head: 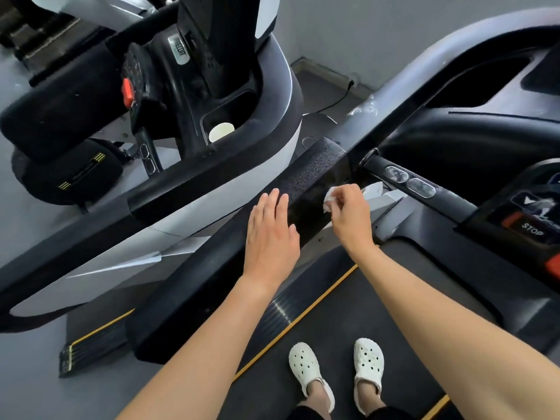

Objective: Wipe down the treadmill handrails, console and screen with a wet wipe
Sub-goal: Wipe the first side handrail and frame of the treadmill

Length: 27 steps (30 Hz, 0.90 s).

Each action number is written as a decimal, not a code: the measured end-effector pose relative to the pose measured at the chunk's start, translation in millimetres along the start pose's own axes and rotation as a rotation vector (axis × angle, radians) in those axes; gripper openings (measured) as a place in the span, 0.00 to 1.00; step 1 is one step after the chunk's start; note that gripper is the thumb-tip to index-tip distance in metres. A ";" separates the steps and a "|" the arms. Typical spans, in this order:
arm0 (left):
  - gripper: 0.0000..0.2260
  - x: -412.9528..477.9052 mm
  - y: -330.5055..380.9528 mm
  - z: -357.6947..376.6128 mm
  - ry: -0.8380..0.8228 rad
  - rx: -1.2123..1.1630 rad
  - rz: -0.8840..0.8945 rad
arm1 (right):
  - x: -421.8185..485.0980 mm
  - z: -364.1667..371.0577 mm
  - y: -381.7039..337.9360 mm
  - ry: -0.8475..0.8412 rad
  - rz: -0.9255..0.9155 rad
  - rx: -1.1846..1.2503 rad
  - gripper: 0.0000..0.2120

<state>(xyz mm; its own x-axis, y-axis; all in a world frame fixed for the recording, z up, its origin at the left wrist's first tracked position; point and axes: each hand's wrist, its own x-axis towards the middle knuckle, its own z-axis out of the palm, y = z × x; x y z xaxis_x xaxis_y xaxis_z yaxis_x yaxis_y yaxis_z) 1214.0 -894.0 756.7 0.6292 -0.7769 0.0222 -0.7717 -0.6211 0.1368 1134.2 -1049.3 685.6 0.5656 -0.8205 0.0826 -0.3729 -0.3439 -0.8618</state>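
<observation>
- The left grip [269,237] lies flat on the black handrail [315,168], fingers straight and together, holding nothing.
- Just to its right, the right grip [351,213] pinches a crumpled white wet wipe [328,201] between thumb and fingertips; the wipe touches the handrail's glossy part.
- The handrail runs from near left to far right, up to the console [472,137]; a red STOP button [531,231] sits at the right.
- Two white clogs [306,365] stand near, on the dark belt [348,313].
- A paper cup [221,131] sits in the neighbouring treadmill's tray, far left.

Black handrail [230,253]; white wet wipe [328,197]; white perforated clogs [304,366]; yellow-edged belt [348,322].
</observation>
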 end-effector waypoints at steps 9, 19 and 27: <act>0.28 13.8 -2.3 3.9 0.057 0.029 0.116 | -9.3 19.7 -48.4 0.232 -0.104 0.218 0.03; 0.28 18.5 -15.6 4.0 0.061 0.010 0.158 | -32.6 32.4 -14.1 0.153 0.080 0.166 0.05; 0.28 15.6 -7.5 8.2 0.072 0.001 0.106 | -31.6 34.7 -18.4 0.126 -0.024 0.220 0.03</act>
<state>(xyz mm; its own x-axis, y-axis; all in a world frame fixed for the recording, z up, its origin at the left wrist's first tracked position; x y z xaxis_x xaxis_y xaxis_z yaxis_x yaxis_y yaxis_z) 1228.9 -902.3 747.9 0.5487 -0.8290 0.1079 -0.8346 -0.5356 0.1286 1148.8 -1001.2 681.4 0.4713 -0.8684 0.1539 -0.1837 -0.2673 -0.9459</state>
